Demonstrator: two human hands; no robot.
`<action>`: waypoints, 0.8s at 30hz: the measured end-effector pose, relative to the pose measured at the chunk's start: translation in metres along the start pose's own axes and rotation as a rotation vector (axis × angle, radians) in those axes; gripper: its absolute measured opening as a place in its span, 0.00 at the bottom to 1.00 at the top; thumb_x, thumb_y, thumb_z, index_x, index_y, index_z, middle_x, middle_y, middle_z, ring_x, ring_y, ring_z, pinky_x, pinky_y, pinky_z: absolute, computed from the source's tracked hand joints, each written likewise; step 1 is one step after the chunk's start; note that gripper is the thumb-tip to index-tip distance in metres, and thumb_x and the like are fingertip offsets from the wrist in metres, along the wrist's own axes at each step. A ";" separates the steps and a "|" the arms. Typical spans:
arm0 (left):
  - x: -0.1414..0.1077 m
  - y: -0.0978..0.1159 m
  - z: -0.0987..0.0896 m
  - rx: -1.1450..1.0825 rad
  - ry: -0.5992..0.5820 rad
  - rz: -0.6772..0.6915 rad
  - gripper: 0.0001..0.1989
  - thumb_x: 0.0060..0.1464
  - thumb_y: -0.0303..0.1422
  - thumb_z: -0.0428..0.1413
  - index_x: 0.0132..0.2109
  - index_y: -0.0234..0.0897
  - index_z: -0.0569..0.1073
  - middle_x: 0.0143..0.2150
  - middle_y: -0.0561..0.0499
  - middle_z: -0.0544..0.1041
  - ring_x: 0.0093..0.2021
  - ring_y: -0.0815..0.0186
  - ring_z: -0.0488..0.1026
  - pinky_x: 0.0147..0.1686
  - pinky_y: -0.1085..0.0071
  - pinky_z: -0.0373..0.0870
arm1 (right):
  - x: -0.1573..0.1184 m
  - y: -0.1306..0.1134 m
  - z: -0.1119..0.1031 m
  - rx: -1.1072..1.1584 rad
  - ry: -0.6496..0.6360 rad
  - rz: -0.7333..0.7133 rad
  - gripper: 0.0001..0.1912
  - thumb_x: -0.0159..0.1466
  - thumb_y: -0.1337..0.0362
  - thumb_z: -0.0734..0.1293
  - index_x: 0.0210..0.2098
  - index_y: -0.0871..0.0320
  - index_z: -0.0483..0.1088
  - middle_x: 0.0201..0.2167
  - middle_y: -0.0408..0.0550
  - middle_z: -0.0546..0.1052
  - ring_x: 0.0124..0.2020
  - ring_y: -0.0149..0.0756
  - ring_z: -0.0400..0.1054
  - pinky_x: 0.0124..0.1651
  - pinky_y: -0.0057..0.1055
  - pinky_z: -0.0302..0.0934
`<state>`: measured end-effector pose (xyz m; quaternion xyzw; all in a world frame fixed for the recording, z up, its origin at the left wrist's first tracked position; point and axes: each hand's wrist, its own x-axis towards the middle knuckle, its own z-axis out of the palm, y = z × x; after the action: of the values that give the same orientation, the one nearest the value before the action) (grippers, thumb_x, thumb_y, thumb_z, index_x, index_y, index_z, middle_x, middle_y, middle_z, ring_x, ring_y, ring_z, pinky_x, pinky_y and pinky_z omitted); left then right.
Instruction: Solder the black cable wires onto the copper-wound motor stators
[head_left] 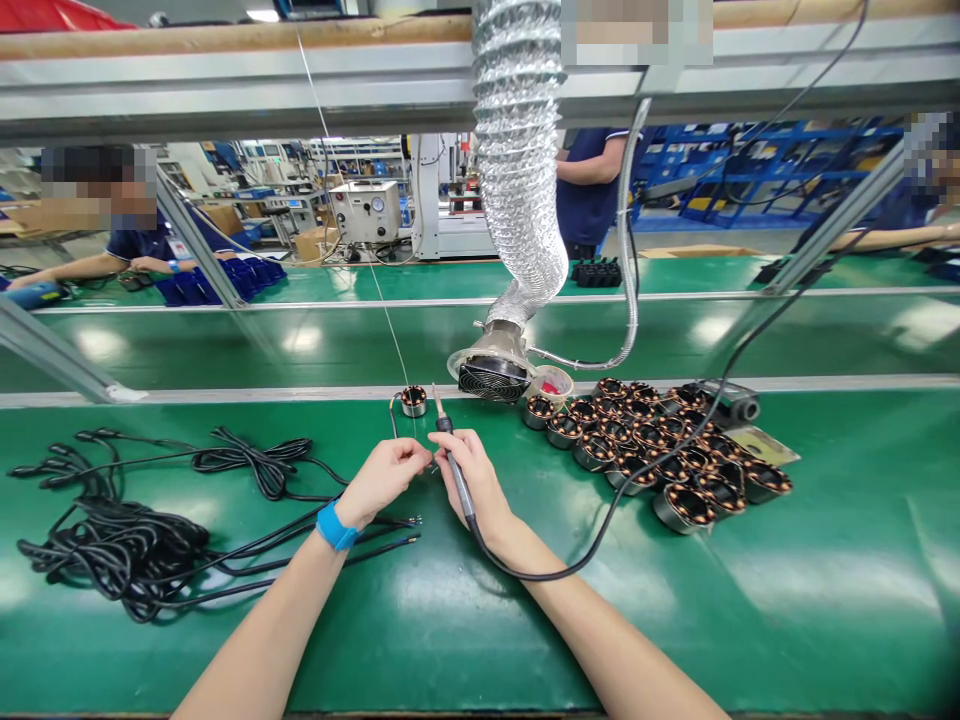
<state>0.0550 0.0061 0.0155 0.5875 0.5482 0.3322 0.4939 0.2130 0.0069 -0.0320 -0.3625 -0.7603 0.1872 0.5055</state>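
Note:
My left hand (pixel 386 478), with a blue wristband (pixel 337 526), is closed in a pinch at the lower end of a thin solder wire (pixel 388 325) that hangs down from above. In my right hand (pixel 480 485) is a soldering iron (pixel 459 482), its tip pointing up and away from me. The fingertips of both hands nearly meet; a tiny bright end between them is too small to make out. Just beyond stands one motor stator (pixel 413 402), a ring with copper windings, with a black cable (pixel 394 415) at its left side.
Black cables (pixel 112 550) lie bundled on the left of the green bench. Several stators (pixel 637 440) stand grouped at right, near a tape roll (pixel 551 385). A fume-extraction duct (pixel 517 150) with a fan (pixel 493 380) hangs ahead. The iron's cord loops across my right forearm. Other people work beyond.

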 end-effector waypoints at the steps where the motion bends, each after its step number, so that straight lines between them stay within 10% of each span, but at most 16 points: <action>1: 0.000 0.000 0.000 -0.011 0.001 -0.009 0.15 0.51 0.42 0.55 0.28 0.33 0.69 0.23 0.56 0.63 0.20 0.75 0.52 0.19 0.76 0.46 | 0.000 -0.001 0.000 0.002 0.010 -0.006 0.20 0.68 0.72 0.58 0.57 0.51 0.65 0.42 0.48 0.66 0.40 0.33 0.69 0.46 0.31 0.67; 16: 0.004 -0.005 -0.001 -0.057 0.012 -0.090 0.15 0.49 0.41 0.57 0.29 0.31 0.73 0.22 0.56 0.64 0.19 0.76 0.52 0.18 0.76 0.43 | -0.006 -0.018 -0.032 0.043 0.331 0.067 0.08 0.67 0.67 0.62 0.41 0.55 0.73 0.36 0.46 0.78 0.38 0.35 0.74 0.43 0.31 0.67; 24: 0.006 -0.006 0.000 -0.072 0.037 -0.100 0.14 0.48 0.41 0.58 0.28 0.32 0.73 0.22 0.57 0.64 0.19 0.76 0.52 0.18 0.75 0.42 | -0.011 -0.018 -0.034 0.164 0.292 0.054 0.09 0.67 0.67 0.61 0.35 0.55 0.73 0.30 0.44 0.78 0.32 0.34 0.73 0.37 0.30 0.66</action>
<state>0.0538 0.0111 0.0092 0.5351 0.5736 0.3376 0.5203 0.2395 -0.0163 -0.0126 -0.3638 -0.6507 0.2075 0.6334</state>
